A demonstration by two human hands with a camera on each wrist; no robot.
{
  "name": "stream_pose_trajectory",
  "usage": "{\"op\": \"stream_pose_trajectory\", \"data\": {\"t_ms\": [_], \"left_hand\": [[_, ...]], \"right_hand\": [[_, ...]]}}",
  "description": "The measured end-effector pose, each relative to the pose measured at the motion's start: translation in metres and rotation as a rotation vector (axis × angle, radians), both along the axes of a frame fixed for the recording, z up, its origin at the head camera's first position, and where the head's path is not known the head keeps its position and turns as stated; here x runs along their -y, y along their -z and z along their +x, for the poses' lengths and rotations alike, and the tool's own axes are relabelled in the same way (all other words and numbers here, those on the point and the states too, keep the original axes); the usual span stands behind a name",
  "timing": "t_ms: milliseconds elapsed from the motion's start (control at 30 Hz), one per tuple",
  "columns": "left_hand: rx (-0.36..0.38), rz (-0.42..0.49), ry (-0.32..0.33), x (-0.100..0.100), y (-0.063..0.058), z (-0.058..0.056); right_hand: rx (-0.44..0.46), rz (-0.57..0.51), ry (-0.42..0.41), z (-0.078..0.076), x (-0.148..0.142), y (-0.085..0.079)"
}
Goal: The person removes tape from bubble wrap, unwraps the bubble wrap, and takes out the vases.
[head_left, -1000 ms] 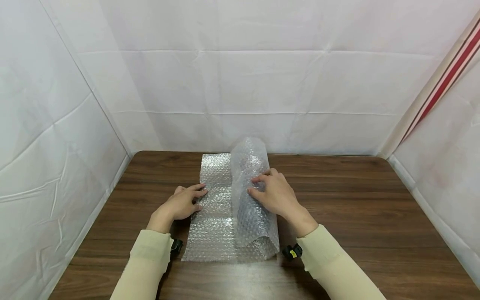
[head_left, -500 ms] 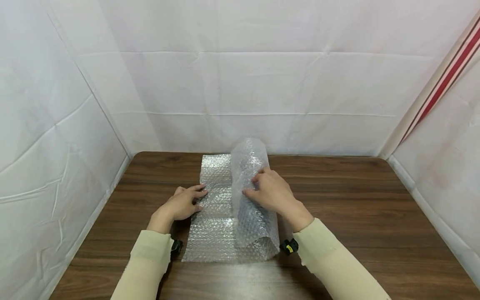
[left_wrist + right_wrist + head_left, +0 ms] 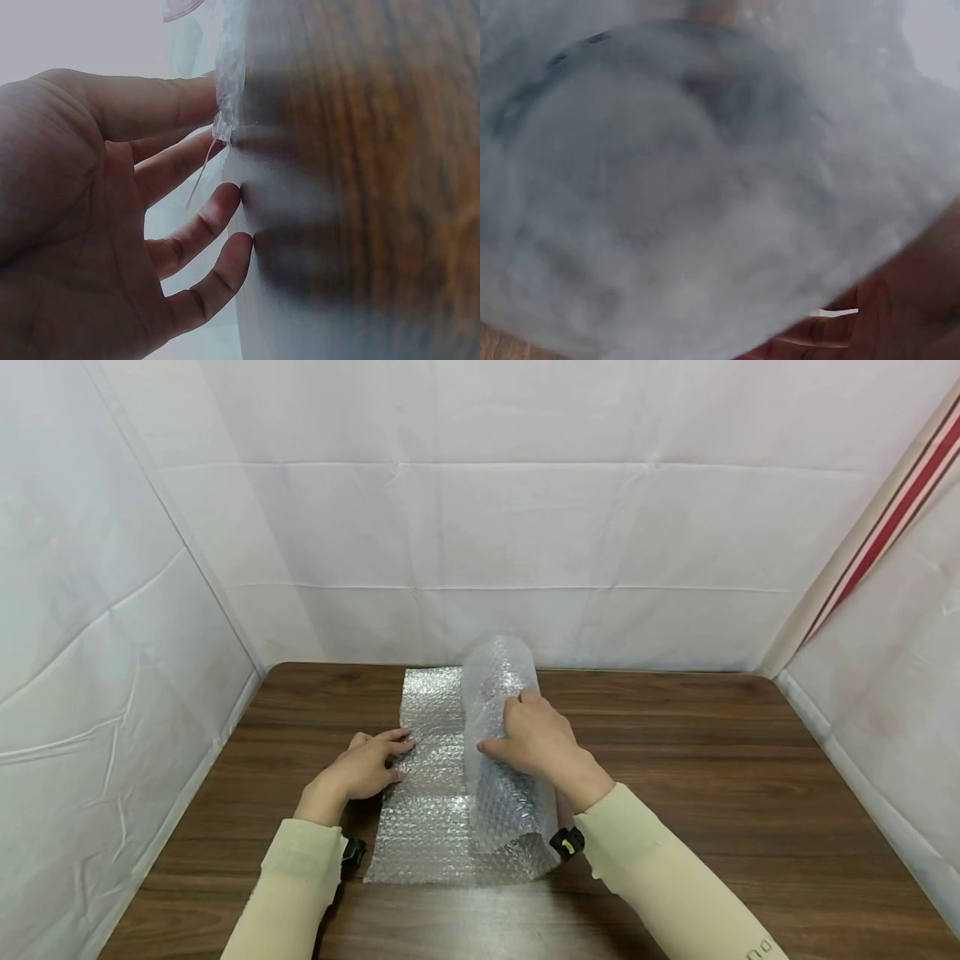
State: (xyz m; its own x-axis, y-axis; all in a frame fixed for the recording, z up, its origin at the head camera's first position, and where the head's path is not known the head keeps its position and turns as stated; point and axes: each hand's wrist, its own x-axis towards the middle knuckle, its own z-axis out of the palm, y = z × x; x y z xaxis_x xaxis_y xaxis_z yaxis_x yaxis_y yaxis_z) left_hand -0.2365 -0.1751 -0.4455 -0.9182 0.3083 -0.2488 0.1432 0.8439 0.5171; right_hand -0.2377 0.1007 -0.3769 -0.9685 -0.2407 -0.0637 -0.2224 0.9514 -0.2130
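A sheet of clear bubble wrap (image 3: 423, 839) lies on the table, its right part folded over into a loose roll (image 3: 501, 668). My left hand (image 3: 360, 770) rests at the sheet's left edge. In the left wrist view, its thumb (image 3: 161, 105) touches the wrap's edge and other fingertips rest on the wood. Over the roll, my right hand (image 3: 536, 737) grips the wrap with curled fingers, thumb pointing left. The roll's round end (image 3: 652, 187) fills the right wrist view, blurred; whether anything lies inside cannot be made out.
The dark wooden table (image 3: 690, 777) extends to both sides of the wrap. White cloth walls (image 3: 525, 527) stand behind it and at the sides, and a red-striped strip (image 3: 892, 527) runs down the right corner. Each wrist wears a small black camera (image 3: 567, 842).
My right hand has shifted left over the roll, and its fingers have curled in more. My left hand and the flat part of the bubble wrap stay where they were.
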Motion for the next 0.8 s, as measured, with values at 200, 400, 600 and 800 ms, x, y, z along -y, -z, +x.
{"op": "stream_pose_trajectory", "data": {"t_ms": [200,400,600,800], "left_hand": [[0.004,0.010,0.000,-0.001,0.000,-0.001],[0.002,0.011,0.001,0.000,-0.001,-0.001],[0.000,0.002,-0.002,0.001,-0.001,-0.001],[-0.004,-0.001,0.006,0.002,0.000,-0.001]], "right_hand": [[0.033,0.038,0.061,-0.002,0.008,0.001],[0.034,0.073,0.086,-0.003,0.016,0.004],[0.000,0.113,0.088,-0.002,0.023,0.010],[-0.034,0.141,0.091,-0.001,0.027,0.013]]}}
